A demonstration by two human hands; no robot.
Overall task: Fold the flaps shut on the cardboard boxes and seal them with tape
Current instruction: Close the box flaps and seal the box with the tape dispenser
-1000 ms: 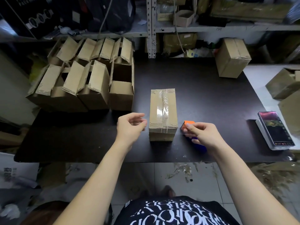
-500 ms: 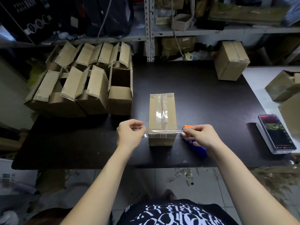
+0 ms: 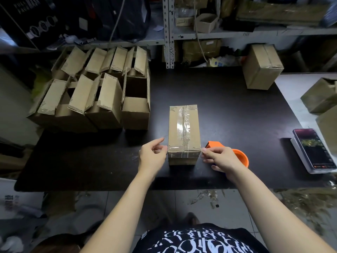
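Grip, right hand (image 3: 221, 159): fingers clenched round an orange tape dispenser (image 3: 240, 157). Thumb and forefinger reach to the right near edge of the taped box (image 3: 183, 132). The dispenser is just beside that box, low over the bench (image 3: 228, 106); contact with the bench cannot be told.
Grip, left hand (image 3: 151, 156): fingers loosely curled, tips drawn together at the taped box's left near edge. Cannot tell whether they pinch a tape end or only touch the cardboard.
Taped box: upright on the bench between the two hands, flaps closed flat, long side running away from the person.
Lengthwise tape (image 3: 184, 125): clear and glossy, wrinkled in places, running along the top seam of the taped box from far end to near end.
Cross strip (image 3: 182, 150): clear tape lying across the near end of the taped box's top, from one hand's side to the other.
Open boxes (image 3: 102, 99): cluster to the left of and behind the taped box, well apart from it, flaps standing up.
Second closed box (image 3: 261, 67): far right behind the taped box, at the bench's back edge, taped on top.
Phone (image 3: 313, 148): right of the taped box, well apart, screen lit, lying on a white block.
Floor (image 3: 206, 196): near side of the taped box, below the bench edge, with scraps of clear tape.
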